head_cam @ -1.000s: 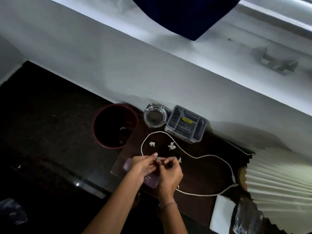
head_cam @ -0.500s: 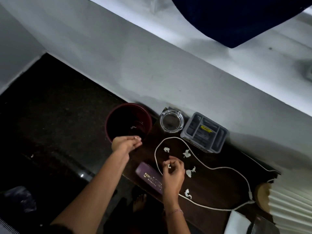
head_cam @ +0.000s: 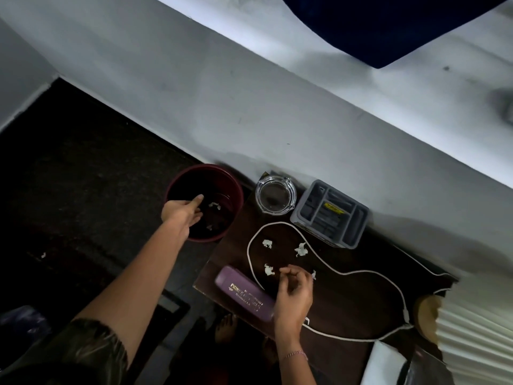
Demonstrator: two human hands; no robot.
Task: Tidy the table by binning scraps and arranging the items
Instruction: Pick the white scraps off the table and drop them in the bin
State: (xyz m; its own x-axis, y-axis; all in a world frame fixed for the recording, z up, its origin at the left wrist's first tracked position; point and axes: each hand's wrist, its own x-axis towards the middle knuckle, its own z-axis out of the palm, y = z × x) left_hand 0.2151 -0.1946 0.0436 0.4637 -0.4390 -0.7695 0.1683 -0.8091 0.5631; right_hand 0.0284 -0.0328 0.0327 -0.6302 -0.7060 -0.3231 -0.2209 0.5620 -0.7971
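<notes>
My left hand (head_cam: 181, 213) reaches over the rim of a dark red bin (head_cam: 232, 187) beside the table, fingers spread, nothing in it; white scraps (head_cam: 214, 205) lie inside the bin. My right hand (head_cam: 294, 289) hovers over the dark wooden table (head_cam: 355, 301) with fingers curled near a white paper scrap (head_cam: 268, 270). Other scraps, one at the left (head_cam: 267, 243) and one at the right (head_cam: 301, 250), lie inside a loop of white cable (head_cam: 327, 266). A purple case (head_cam: 244, 294) lies by the table's front edge.
A glass ashtray (head_cam: 274, 194) and a grey compartment organiser (head_cam: 330, 213) stand at the back against the white wall. A pleated lamp shade (head_cam: 477, 337) and white box (head_cam: 384, 366) sit at the right. Dark floor lies at the left.
My left hand moved from the table's middle to above the bin and opened its fingers. My right hand stayed over the scraps. The camera view shifted right and closer.
</notes>
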